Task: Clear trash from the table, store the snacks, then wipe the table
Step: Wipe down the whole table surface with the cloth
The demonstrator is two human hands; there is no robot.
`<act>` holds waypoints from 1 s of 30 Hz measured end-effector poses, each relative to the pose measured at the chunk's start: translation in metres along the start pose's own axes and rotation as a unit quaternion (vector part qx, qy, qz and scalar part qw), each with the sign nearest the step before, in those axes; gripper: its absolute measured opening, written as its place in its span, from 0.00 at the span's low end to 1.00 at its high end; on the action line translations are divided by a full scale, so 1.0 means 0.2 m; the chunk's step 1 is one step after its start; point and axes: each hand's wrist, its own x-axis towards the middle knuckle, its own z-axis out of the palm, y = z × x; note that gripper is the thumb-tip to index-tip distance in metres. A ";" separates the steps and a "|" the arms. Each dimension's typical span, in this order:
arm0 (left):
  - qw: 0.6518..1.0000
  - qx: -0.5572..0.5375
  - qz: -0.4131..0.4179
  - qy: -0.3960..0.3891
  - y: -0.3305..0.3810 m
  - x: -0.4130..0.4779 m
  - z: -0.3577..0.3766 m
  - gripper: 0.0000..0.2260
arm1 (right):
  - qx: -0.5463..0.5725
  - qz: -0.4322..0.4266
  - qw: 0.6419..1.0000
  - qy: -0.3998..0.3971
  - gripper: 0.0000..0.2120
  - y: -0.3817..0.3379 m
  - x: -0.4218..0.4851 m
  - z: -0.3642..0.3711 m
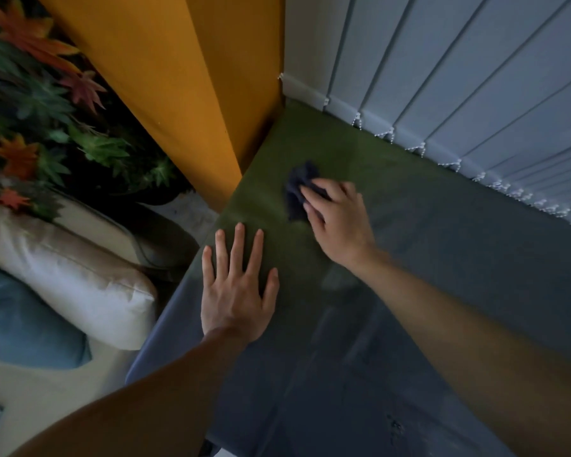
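- The table (409,291) fills most of the view. No trash or snacks show on the part in view, so I judge the task has reached the wiping step.
- The blinds (475,94) hang along the table's far edge, and an orange wall (165,77) closes off the far left corner.
- The left hand (238,291) lies flat on the table near its left edge, fingers straight and spread, holding nothing. It works as a brace, and keeping it planted should steady the reach.
- The right hand (337,222) is stretched toward the far left corner and holds the cloth (299,189) down on the table.
- The cloth is dark and bunched. It lies under the right hand's fingers (314,192), which are close together and bent over it, with the thumb at its near side. Part of it pokes out past the fingertips toward the corner.
- To wipe well, press evenly and overlap the strokes, working from the corner back toward the body. Spreading the cloth flatter would cover more of the table.
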 end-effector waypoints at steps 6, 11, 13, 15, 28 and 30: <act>1.000 -0.006 0.001 0.004 0.00 0.00 0.00 0.30 | -0.021 0.187 0.980 0.073 0.16 0.27 0.07 -0.08; 1.000 -0.026 -0.002 0.012 -0.01 0.00 0.00 0.29 | 0.029 0.112 0.992 0.048 0.16 -0.07 -0.11 -0.02; 0.999 -0.051 -0.006 0.015 -0.02 0.00 0.01 0.29 | 0.055 0.009 0.998 0.010 0.16 -0.11 -0.28 -0.03; 0.996 -0.089 -0.007 0.026 -0.02 -0.02 -0.01 0.30 | 0.034 -0.047 0.998 -0.005 0.17 -0.03 -0.37 -0.07; 0.992 -0.090 -0.082 0.037 -0.14 -0.43 0.01 0.26 | 0.127 -0.073 0.989 -0.036 0.16 -0.39 -0.69 -0.05; 0.993 -0.081 -0.084 0.025 -0.15 -0.52 0.04 0.26 | 0.111 -0.103 0.988 -0.037 0.17 -0.33 -0.67 -0.06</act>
